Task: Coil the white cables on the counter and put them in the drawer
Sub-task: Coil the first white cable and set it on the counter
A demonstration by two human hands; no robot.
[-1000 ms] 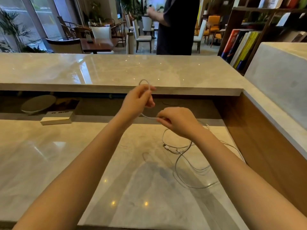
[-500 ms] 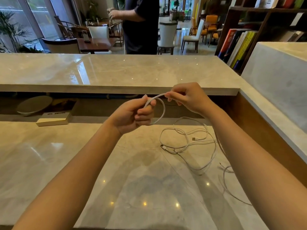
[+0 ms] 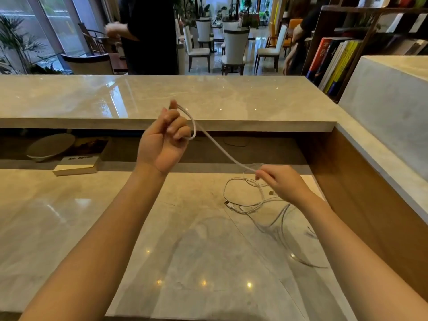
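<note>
White cable point(image 3: 220, 148) runs in a straight, slanting line between two grips. The left hand point(image 3: 162, 144), raised above the counter point(image 3: 92, 228), has its fingers curled round one small loop of it. The right hand point(image 3: 283, 185), lower and off to that grip's right, pinches the same strand between thumb and fingertips just above the surface. Below and beside the right grip, the rest of the cable falls into a loose tangle point(image 3: 245, 201) of white loops and plug ends lying on the counter, and a further strand trails toward the near edge beneath the right forearm. From this, the coiling looks barely begun: only one turn sits in the left grip and most of the length is unwound. I cannot tell how many separate cables make up the tangle. What is left, as I read it, is winding in the slack, coiling whatever else lies there, and stowing it all in the drawer, which is not in view.
</note>
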